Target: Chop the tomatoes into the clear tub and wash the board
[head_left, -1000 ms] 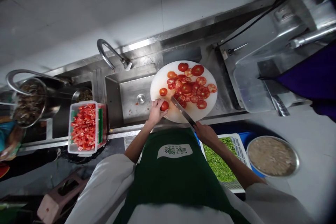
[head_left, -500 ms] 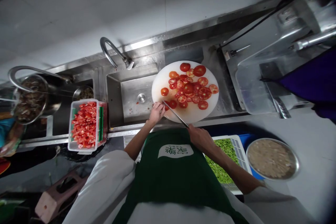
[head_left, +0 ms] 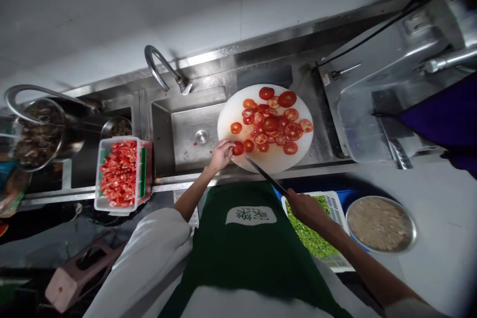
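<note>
Several tomato slices and halves (head_left: 271,123) are spread over a round white cutting board (head_left: 227,109). At the board's near left edge, the fingers of my left hand (head_left: 221,154) are closed on a tomato piece (head_left: 238,148). My right hand (head_left: 302,203) grips a knife (head_left: 265,174) by its handle. The knife's blade points up and left over the near edge of the board, its tip a little to the right of the held tomato. Another tomato piece (head_left: 248,146) lies just right of the held one.
Left of the board is a steel sink (head_left: 186,134) under a curved faucet (head_left: 160,67). A plastic tub of chopped tomato (head_left: 119,174) stands further left. A white basket of chopped greens (head_left: 343,223) and a round pan of pale pieces (head_left: 382,223) sit at the near right.
The knife and my right hand have moved right and toward me, away from the tomato at my left hand. The tomato under my left fingers now shows more. The view has shifted slightly.
</note>
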`<state>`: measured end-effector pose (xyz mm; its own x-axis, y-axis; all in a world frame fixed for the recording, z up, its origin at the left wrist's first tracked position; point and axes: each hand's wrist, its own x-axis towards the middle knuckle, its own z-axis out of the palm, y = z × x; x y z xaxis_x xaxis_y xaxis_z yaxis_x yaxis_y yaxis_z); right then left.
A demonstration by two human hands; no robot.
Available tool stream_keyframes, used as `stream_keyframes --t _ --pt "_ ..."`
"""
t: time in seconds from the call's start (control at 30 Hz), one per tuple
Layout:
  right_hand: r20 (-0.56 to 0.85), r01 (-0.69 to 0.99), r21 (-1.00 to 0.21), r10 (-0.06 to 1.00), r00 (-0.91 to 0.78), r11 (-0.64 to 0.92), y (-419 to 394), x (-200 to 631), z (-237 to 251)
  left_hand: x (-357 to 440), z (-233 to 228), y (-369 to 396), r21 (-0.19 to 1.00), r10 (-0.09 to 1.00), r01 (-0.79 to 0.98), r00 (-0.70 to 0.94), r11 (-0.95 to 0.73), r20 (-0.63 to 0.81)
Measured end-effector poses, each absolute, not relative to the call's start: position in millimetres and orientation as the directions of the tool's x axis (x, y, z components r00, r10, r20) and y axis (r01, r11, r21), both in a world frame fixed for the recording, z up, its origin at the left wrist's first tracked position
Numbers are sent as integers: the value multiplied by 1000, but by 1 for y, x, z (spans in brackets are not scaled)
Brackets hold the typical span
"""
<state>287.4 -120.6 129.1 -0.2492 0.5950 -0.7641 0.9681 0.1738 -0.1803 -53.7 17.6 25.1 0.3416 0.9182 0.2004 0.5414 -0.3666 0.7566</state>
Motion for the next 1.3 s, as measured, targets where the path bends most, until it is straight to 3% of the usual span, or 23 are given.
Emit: stream_keyframes --t 0.13,0.2,0.27,0.4,0.53,0.73,1.0,1.23,1.3 --pt "-751 975 -166 622 -224 151 -130 309 134 -69 39 53 759 747 488 664 -432 -1" --pt "-739 980 -158 644 -197 118 -122 300 131 -71 38 64 766 689 474 722 -434 -56" --pt "-720 986 -156 675 -159 66 -110 285 126 -69 33 61 785 732 475 680 -398 -40" --pt "-702 990 -139 707 -91 -10 -96 255 123 -49 16 26 800 919 533 391 -275 55" --pt "-707 989 -143 698 -119 24 -99 238 138 -31 10 -6 727 973 648 180 -228 145" --pt "-732 984 -154 658 -176 91 -100 226 164 -28 12 -5 641 905 644 356 -417 232" --pt "-646 961 -213 713 -272 174 -47 188 149 -29 6 -4 661 916 641 345 -390 205" --pt "-768 983 -154 614 -183 100 -134 272 135 -35 13 -1 690 915 617 359 -379 182" --pt "-750 984 -156 639 -172 82 -160 305 131 -41 23 9 696 888 584 427 -417 173"
